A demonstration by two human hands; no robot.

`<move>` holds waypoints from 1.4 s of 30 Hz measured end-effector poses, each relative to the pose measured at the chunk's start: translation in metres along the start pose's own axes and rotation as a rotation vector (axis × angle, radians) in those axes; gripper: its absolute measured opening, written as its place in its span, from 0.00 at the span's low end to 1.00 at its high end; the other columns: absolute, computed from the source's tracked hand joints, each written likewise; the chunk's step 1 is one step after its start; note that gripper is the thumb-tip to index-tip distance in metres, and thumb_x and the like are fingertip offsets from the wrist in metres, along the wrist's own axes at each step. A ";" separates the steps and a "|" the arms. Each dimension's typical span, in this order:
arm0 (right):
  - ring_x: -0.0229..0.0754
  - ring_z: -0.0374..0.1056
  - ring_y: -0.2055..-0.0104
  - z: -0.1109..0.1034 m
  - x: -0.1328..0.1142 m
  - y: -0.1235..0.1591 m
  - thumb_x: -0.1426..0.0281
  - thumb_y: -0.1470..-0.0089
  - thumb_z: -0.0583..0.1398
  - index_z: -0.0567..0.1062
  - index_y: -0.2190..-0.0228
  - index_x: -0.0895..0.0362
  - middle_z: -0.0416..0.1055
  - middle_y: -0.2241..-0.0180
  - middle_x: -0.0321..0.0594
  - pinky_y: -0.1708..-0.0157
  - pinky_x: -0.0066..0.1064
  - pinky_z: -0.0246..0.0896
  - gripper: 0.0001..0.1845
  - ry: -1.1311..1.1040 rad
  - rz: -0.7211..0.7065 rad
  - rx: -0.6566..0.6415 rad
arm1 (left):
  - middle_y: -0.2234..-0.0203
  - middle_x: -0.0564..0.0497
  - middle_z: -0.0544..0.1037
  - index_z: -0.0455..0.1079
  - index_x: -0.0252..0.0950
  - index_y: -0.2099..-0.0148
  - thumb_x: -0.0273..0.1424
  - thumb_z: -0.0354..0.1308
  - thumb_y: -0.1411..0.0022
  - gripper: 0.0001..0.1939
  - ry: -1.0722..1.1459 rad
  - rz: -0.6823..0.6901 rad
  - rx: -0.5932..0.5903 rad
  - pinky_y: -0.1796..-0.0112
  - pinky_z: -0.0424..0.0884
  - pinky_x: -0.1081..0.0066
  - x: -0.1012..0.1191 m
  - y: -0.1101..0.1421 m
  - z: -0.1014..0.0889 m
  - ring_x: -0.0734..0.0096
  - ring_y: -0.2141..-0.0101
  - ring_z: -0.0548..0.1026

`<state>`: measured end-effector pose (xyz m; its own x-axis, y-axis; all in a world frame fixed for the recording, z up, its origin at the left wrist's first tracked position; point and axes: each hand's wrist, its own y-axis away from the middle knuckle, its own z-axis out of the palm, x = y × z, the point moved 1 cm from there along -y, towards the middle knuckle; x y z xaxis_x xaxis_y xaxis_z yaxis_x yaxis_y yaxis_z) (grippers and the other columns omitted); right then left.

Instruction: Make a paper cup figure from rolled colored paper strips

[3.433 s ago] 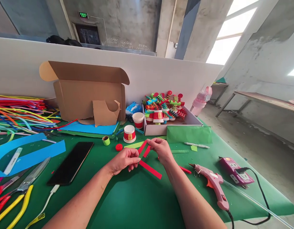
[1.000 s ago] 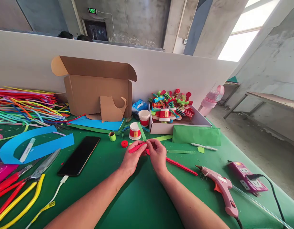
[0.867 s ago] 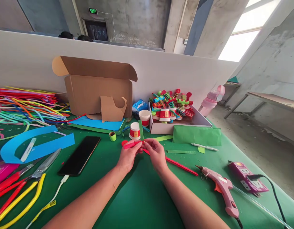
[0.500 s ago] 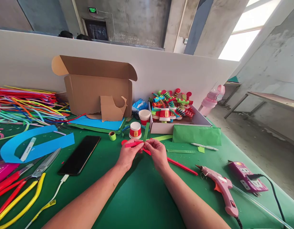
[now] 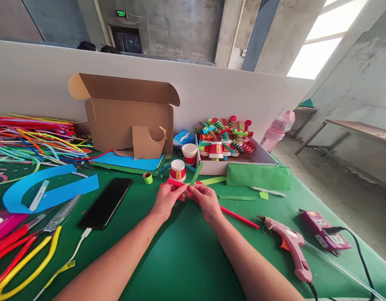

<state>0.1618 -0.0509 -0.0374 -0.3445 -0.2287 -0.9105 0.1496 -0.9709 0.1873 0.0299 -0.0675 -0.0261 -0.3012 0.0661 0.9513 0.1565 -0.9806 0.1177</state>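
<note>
My left hand [image 5: 168,199] pinches a red paper strip [image 5: 174,182] between thumb and fingers. Close against it, my right hand [image 5: 205,200] is closed on a green paper strip [image 5: 197,172], which sticks up and slants to the right. The two strips meet at my fingertips, where the exact fold is hidden. Just beyond my hands stands a white and red paper cup [image 5: 177,170] with blue springy paper pieces at its sides. A long red strip [image 5: 239,217] lies on the table by my right wrist.
Scissors [image 5: 54,221] and a phone [image 5: 106,202] lie left; a glue gun [image 5: 290,242] and purple power block [image 5: 325,232] lie right. A white box [image 5: 255,159] of paper figures and a cardboard box [image 5: 126,121] stand behind. Several coloured pipe cleaners [image 5: 32,136] are heaped far left.
The green strip has tilted from nearly upright to the right. The red strip's free end has swung up a little. Both hands stay close together in about the same place.
</note>
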 end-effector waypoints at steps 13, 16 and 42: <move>0.36 0.66 0.75 0.004 0.001 0.000 0.59 0.69 0.73 0.76 0.79 0.56 0.71 0.78 0.32 0.68 0.32 0.66 0.17 0.010 -0.124 0.062 | 0.80 0.49 0.77 0.77 0.31 0.73 0.40 0.74 0.64 0.19 0.116 -0.045 -0.004 0.74 0.69 0.71 -0.007 -0.002 0.000 0.74 0.78 0.71; 0.37 0.66 0.75 0.004 0.001 0.000 0.59 0.68 0.73 0.77 0.79 0.55 0.71 0.78 0.33 0.68 0.33 0.66 0.16 0.055 -0.147 0.046 | 0.77 0.50 0.77 0.77 0.31 0.72 0.41 0.74 0.62 0.19 0.091 -0.007 -0.021 0.74 0.69 0.72 -0.007 -0.002 -0.001 0.75 0.77 0.70; 0.36 0.70 0.76 0.001 -0.008 0.001 0.60 0.74 0.75 0.74 0.79 0.57 0.73 0.81 0.33 0.69 0.30 0.68 0.21 -0.094 -0.053 0.103 | 0.77 0.54 0.74 0.71 0.35 0.70 0.46 0.69 0.54 0.20 0.084 0.215 0.180 0.75 0.65 0.75 0.009 -0.014 -0.022 0.77 0.78 0.68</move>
<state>0.1635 -0.0503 -0.0299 -0.4357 -0.1780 -0.8823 0.0344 -0.9828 0.1814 0.0043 -0.0576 -0.0252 -0.3190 -0.1630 0.9336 0.3874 -0.9215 -0.0285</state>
